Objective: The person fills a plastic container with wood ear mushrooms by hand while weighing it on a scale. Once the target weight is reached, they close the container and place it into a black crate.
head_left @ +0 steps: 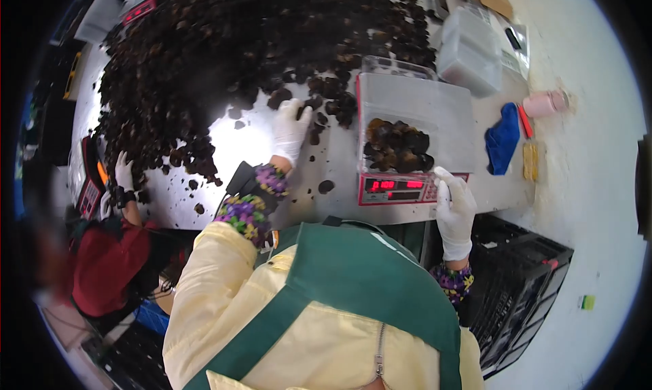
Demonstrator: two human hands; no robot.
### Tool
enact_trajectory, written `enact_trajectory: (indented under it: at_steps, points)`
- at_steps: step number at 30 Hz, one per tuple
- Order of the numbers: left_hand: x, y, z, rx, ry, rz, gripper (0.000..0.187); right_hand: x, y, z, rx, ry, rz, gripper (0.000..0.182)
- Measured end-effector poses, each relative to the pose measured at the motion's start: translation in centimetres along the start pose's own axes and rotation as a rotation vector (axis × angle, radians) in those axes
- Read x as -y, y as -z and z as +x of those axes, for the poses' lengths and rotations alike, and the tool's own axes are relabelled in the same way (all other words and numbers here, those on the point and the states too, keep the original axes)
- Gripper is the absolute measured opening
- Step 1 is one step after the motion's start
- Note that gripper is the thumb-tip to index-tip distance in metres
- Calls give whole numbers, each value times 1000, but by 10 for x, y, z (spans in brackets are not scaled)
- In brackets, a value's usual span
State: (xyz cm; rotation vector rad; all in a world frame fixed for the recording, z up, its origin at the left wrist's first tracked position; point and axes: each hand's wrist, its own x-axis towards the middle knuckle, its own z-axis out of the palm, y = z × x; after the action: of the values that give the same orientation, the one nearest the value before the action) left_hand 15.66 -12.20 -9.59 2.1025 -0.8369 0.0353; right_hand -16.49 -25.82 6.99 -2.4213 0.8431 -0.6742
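Note:
My left hand, in a white glove, reaches down at the near edge of the pile of dark brown, flat, irregular pieces that look like dried mushrooms. Its fingers are apart, with dark pieces beside and between them; a firm grip does not show. On the right, my right hand, also gloved, is at the front corner of a red-framed digital scale, its fingers extended and nothing visible in them. A small heap of the same dark pieces lies on the scale's pan, above a lit red display.
Translucent plastic containers stand behind the scale. To its right lie a blue cloth, a pink bottle and a yellow-handled brush. Black crates stand below at right. A co-worker in a red top works at left near another scale.

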Motion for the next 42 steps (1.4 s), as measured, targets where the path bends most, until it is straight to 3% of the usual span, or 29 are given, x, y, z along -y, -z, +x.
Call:
enact_trajectory:
  at_steps: [3,6,9,12,13,16,17,18,21,25,28,30,31,38,42]
  points:
    - [-58,22,5,-44,91,-254,14,-12,3,2,-27,-4,-19,26]
    - [-126,33,5,77,-32,-470,14,-12,5,6,-32,-16,-28,26]
    - [-164,12,-1,191,-305,-462,14,-15,1,8,-67,18,-6,25]
    - [-186,-15,-11,376,-509,-181,15,-20,-2,7,-55,6,1,24]
    - [-188,-23,-14,403,-574,44,18,-22,-3,6,-56,-1,6,23]
    - [-188,-22,-22,324,-630,123,21,-27,-4,2,-52,-34,20,23]
    - [-187,-16,-23,378,-586,110,37,-29,-4,1,-68,-21,16,23]
    - [-188,-9,-24,385,-593,109,37,-31,-4,-2,-73,-29,16,23]
    - [-182,6,-26,398,-516,127,68,-37,-5,-5,-81,-11,3,22]
    - [-168,25,-32,335,-404,19,67,-45,-3,-6,-75,-8,4,21]
    - [-140,30,-42,136,-312,-38,42,-49,2,-4,-64,-12,-3,21]
    - [-118,40,-51,154,-55,-94,24,-49,4,-2,-46,-10,2,21]
    - [-113,42,-53,81,-71,-130,17,-48,4,-2,-30,-31,-8,21]
    - [-104,54,-61,33,8,-95,16,-48,5,1,28,-37,-22,21]
    - [-126,42,-56,69,-118,-104,21,-41,-1,8,10,-9,-24,22]
